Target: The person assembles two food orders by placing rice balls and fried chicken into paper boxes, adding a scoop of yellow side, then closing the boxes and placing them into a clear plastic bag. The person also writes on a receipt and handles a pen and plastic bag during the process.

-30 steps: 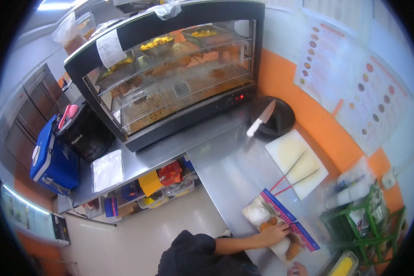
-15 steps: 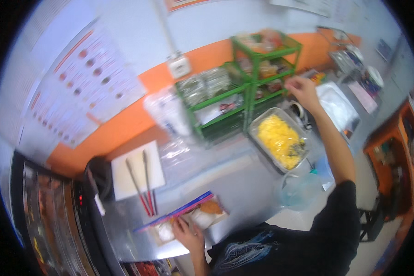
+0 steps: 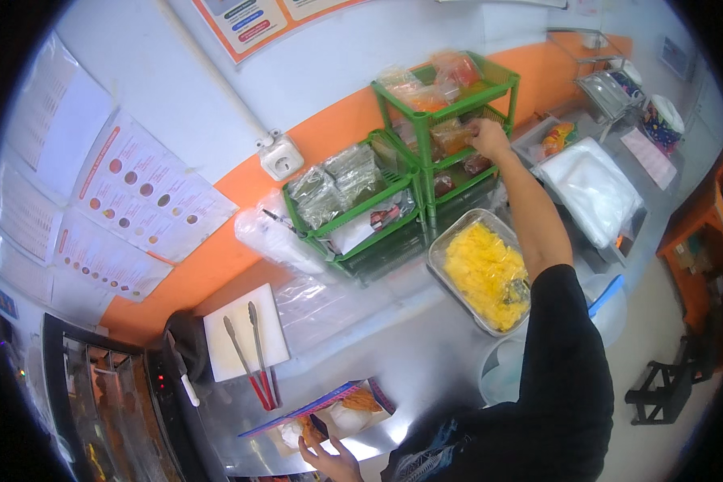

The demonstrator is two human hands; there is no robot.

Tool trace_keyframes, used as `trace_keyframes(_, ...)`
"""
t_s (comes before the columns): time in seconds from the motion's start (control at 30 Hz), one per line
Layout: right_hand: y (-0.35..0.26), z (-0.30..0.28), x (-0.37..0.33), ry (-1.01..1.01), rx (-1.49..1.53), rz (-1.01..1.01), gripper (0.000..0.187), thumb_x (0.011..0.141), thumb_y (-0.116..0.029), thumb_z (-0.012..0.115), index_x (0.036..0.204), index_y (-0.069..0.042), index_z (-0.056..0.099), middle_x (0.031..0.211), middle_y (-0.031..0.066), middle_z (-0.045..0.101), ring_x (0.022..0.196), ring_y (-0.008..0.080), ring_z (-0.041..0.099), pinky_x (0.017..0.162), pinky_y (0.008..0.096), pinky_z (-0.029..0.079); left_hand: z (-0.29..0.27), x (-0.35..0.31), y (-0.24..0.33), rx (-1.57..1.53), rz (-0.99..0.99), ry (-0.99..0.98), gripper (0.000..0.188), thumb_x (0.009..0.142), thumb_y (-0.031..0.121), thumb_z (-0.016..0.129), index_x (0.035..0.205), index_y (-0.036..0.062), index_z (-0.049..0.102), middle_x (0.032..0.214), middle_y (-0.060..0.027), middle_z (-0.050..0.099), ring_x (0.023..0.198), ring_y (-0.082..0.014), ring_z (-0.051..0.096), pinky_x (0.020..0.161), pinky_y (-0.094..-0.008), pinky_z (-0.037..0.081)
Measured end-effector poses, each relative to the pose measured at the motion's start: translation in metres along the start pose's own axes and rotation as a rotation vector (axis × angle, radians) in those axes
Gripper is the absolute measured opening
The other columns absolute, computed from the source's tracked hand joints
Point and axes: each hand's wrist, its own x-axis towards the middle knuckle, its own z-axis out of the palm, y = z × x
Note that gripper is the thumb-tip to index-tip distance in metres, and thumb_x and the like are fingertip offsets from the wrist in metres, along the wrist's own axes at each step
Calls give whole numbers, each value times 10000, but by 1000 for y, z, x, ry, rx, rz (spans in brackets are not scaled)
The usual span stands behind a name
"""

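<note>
Right hand (image 3: 490, 138) reaching into green rack (image 3: 450, 104), fingers closed on packet (image 3: 451, 135). Left hand (image 3: 329, 459) spread narrow, touching food wrapper (image 3: 329, 414) at counter (image 3: 426, 361) edge.

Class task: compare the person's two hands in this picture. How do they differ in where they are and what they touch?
The right hand is stretched far out to the green wire rack, at a bagged item on its middle shelf; the left hand stays close to the body, low on the metal counter. The right arm is fully extended; the left barely shows. The left hand touches the food on a paper wrapper. Both are bare.
</note>
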Motion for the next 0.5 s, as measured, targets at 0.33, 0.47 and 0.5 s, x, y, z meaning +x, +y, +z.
trace_keyframes(0.33,-6,-25,-18,2,261,-104,149,850,-112,764,982,-53,730,922,170,747,870,309,727,785,402,554,-7,-9,-6,-61,-108,11,486,934,135,678,1374,-5,527,1473,-259,441,1383,-454,430,1107,-541,400)
trace_keyframes(0.47,-17,-32,-22,89,198,-216,126,873,-114,743,982,-55,724,916,169,740,845,320,724,772,412,549,-11,0,0,-112,-123,9,486,942,81,660,1395,-22,514,1476,-288,417,1369,-487,437,1127,-544,398)
trace_keyframes(0.5,-20,-32,-23,138,210,-261,122,880,-122,737,983,-58,723,919,170,739,844,325,723,771,414,548,-12,2,1,-121,-126,16,479,943,86,660,1389,-20,522,1477,-286,419,1371,-483,438,1128,-544,397)
